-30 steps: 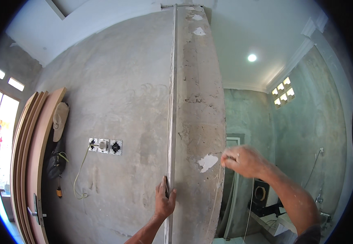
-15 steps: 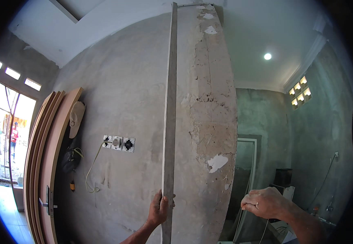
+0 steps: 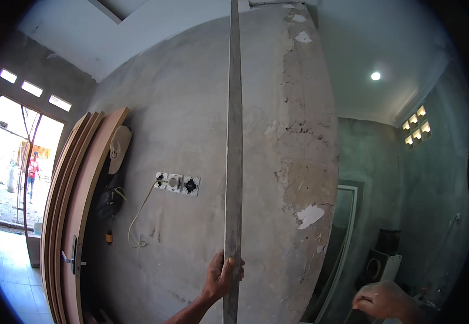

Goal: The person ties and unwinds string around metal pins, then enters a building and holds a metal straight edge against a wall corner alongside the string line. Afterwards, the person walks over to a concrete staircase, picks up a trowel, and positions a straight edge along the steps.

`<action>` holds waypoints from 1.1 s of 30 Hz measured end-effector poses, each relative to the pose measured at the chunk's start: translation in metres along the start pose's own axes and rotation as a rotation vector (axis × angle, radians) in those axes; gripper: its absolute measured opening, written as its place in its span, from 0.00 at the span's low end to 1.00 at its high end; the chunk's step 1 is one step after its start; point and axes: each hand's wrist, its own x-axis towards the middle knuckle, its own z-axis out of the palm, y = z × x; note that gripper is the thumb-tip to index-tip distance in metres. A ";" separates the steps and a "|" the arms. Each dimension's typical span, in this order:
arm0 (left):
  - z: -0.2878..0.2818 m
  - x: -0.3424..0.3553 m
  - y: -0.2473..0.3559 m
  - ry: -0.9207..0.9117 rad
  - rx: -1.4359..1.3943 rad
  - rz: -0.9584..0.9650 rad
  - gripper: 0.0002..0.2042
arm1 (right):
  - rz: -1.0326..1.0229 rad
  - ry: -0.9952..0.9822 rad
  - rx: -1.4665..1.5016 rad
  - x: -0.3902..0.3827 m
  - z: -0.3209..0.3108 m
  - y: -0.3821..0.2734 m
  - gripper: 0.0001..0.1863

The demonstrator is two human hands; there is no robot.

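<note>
My left hand (image 3: 224, 277) is wrapped round a long grey straightedge bar (image 3: 234, 162), near its lower part. The bar stands nearly upright in front of the plastered wall (image 3: 191, 119) and runs out of the picture at top and bottom. At the lower right, my right hand (image 3: 380, 299) is raised away from the bar, its fingers curled in and somewhat blurred. A thin cord (image 3: 349, 314) trails below those fingers, only faintly visible now. Beside the bar, the wall's right edge is a rough, chipped strip (image 3: 307, 135) with white patches.
Several door panels (image 3: 96, 162) lean at the left, with a cap (image 3: 119, 148) and a dark bag (image 3: 108, 204) hanging behind. Open wall sockets (image 3: 178, 183) carry a plugged cable. A black speaker box (image 3: 375, 264) stands at the right. Outside the doorway is another person (image 3: 33, 170).
The view has shifted, so the wall and doors sit farther right in the picture. My right hand has moved lower and to the right. My left hand keeps its hold on the bar.
</note>
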 end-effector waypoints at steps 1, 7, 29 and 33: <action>-0.001 -0.001 0.005 0.004 -0.006 0.000 0.21 | 0.035 0.036 0.058 -0.012 0.002 0.000 0.13; -0.014 -0.006 0.022 0.037 -0.043 0.040 0.21 | 0.349 0.090 -0.025 -0.044 -0.021 -0.059 0.07; -0.058 -0.028 0.109 0.456 -0.259 0.219 0.25 | 0.909 0.053 1.227 -0.048 0.019 -0.160 0.15; -0.050 -0.036 0.138 0.560 -0.321 0.217 0.23 | 0.917 0.069 1.336 -0.047 0.037 -0.177 0.19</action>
